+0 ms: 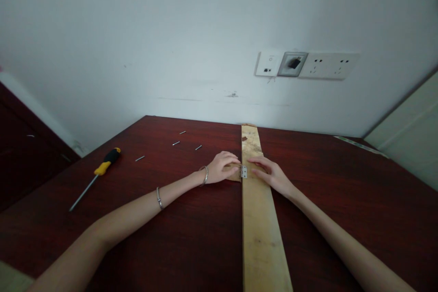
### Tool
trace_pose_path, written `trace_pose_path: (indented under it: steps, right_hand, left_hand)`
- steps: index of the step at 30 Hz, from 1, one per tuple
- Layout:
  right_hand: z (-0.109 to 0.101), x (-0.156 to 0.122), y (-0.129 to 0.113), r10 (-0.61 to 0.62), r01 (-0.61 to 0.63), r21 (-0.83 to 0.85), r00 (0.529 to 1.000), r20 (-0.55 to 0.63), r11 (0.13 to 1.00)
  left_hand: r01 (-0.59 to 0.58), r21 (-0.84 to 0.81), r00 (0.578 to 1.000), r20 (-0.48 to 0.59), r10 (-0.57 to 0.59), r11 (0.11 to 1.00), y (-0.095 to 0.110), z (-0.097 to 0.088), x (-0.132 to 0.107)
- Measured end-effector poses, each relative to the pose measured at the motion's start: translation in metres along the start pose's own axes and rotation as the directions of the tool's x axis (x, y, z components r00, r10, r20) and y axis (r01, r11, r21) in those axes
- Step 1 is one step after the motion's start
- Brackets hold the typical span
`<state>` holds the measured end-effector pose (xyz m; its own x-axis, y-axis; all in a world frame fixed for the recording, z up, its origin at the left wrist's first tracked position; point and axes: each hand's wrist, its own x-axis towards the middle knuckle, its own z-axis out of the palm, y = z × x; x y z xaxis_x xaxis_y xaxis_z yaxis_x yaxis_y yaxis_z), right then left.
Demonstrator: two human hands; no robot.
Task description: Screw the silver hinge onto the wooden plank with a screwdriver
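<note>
Two-handed squaring of small silver metal hinge (243,171) on long pale wooden plank (262,232), left hand (221,167) curled, grip unclear, right hand (270,174) flat; steadiness next

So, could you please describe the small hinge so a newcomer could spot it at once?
On the red table, a long pale plank runs towards the wall. At its left edge, between the left hand and right hand, sits the small silvery hinge. It is the only metal on the plank; the loose screws lie on the tabletop.
</note>
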<state>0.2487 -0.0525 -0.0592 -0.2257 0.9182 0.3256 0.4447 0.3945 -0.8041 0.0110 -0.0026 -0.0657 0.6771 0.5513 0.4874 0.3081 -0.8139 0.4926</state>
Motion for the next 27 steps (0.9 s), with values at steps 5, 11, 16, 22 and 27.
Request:
trace_pose_path:
  steps: [5,11,16,22,27]
  right_hand:
    - [0.002,0.001,0.002,-0.003,0.003,0.005,1.0,-0.009,1.0]
    - [0.002,0.001,0.003,0.017,-0.017,0.029,1.0,-0.006,0.999]
    - [0.001,0.001,0.001,0.013,-0.013,0.007,1.0,-0.018,1.0]
    - [0.001,0.002,0.0,0.01,-0.01,-0.005,1.0,-0.006,1.0]
    - [0.002,0.002,-0.002,-0.008,0.008,0.005,1.0,-0.018,1.0]
  left_hand:
    - [0.062,0.006,0.997,-0.049,-0.061,0.998,-0.002,-0.013,0.007]
    - [0.149,0.125,0.986,-0.094,-0.138,0.981,-0.023,-0.066,0.009]
    - [0.445,0.274,0.895,-0.115,-0.43,0.853,-0.052,-0.111,-0.007]
    - [0.564,0.34,0.809,-0.045,-0.586,0.752,-0.077,-0.119,-0.023]
    - [0.592,0.384,0.776,-0.036,-0.63,0.708,-0.088,-0.108,-0.021]
